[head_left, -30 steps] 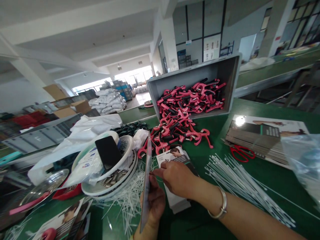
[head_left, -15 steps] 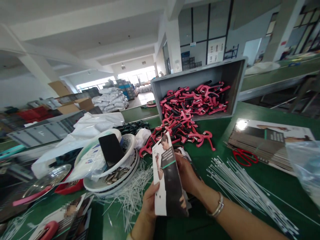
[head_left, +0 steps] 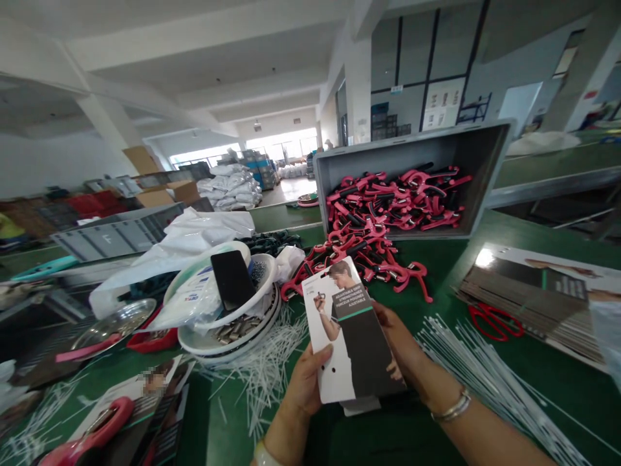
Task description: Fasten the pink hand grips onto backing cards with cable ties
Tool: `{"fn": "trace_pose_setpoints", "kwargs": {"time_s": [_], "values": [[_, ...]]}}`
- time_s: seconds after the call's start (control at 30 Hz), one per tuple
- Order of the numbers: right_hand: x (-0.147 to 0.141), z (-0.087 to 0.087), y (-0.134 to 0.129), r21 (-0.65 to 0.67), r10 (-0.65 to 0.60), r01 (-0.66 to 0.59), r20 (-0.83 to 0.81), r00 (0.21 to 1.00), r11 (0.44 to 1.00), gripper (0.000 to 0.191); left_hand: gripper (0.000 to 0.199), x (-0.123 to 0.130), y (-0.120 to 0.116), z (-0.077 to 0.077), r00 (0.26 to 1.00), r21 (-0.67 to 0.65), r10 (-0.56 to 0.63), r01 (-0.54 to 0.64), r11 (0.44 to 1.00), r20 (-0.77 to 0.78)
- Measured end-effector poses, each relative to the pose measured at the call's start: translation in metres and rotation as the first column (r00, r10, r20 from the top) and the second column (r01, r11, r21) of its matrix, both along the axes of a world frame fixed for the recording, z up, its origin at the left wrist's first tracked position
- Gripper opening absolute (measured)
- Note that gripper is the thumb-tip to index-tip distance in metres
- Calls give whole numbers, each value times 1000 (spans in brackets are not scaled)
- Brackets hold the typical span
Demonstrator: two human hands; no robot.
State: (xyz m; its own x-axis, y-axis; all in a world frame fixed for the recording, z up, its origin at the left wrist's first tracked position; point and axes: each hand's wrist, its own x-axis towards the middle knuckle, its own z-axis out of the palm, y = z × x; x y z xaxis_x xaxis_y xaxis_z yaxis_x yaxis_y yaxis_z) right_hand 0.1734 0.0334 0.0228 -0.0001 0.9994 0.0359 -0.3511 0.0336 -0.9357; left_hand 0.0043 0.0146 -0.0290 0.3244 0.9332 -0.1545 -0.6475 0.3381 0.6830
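Note:
A printed packaging card [head_left: 347,336], white and dark grey with a green line, is tilted between my two hands. My left hand [head_left: 305,378] grips its lower left edge, thumb on the printed face near two small holes. Along the right edge, my right hand [head_left: 400,340] holds it, with some fingers hidden behind. Another white edge shows beneath the card's bottom. Beyond it, a heap of pink and black hand grips [head_left: 356,243] spills across the table. Loose white cable ties [head_left: 269,359] lie left of my left hand.
A grey crate [head_left: 412,139] lies on its side, holding pink grips. To the right are a card stack [head_left: 538,291], red scissors [head_left: 495,321] and a bundle of cable ties [head_left: 485,375]. Bowls [head_left: 194,346] with metal parts and a phone [head_left: 231,279] stand left.
The card has turned its printed face more toward me and tilted back. My right hand has shifted from behind it to its right edge. The whole view has swung slightly left.

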Motion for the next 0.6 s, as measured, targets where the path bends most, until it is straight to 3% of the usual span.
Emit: {"fn": "trace_pose_setpoints", "kwargs": {"time_s": [0.07,0.1,0.13,0.2,0.27,0.33,0.37,0.43,0.6], "values": [[13,8,0,160,-283,252,213,935,954,34,43,1,0,2,1000,-10,18,-18,1000,-23],[17,14,-2,301,-402,303,359,843,904,33,45,1,0,3,999,-13,23,-23,1000,-38],[19,21,-3,441,-473,255,507,721,861,32,46,2,0,5,998,-14,23,-24,1000,-57],[15,35,-6,551,-469,-63,760,450,832,30,49,4,-1,7,995,-4,12,-12,1000,-102],[7,43,-7,448,-404,-317,893,197,836,23,47,5,-2,8,988,10,-5,7,1000,-155],[-2,44,-6,333,-342,-391,939,48,858,21,42,5,-3,9,978,10,-15,18,1000,-206],[-5,42,-4,307,-326,-394,945,20,866,21,40,5,-3,9,975,7,-18,20,1000,-223],[-9,37,-3,344,-354,-388,934,48,855,19,39,4,-2,9,973,-1,-16,16,1000,-230],[-3,27,-6,487,-440,-527,870,222,697,13,44,4,2,11,978,-15,17,-20,1000,-208]]}}
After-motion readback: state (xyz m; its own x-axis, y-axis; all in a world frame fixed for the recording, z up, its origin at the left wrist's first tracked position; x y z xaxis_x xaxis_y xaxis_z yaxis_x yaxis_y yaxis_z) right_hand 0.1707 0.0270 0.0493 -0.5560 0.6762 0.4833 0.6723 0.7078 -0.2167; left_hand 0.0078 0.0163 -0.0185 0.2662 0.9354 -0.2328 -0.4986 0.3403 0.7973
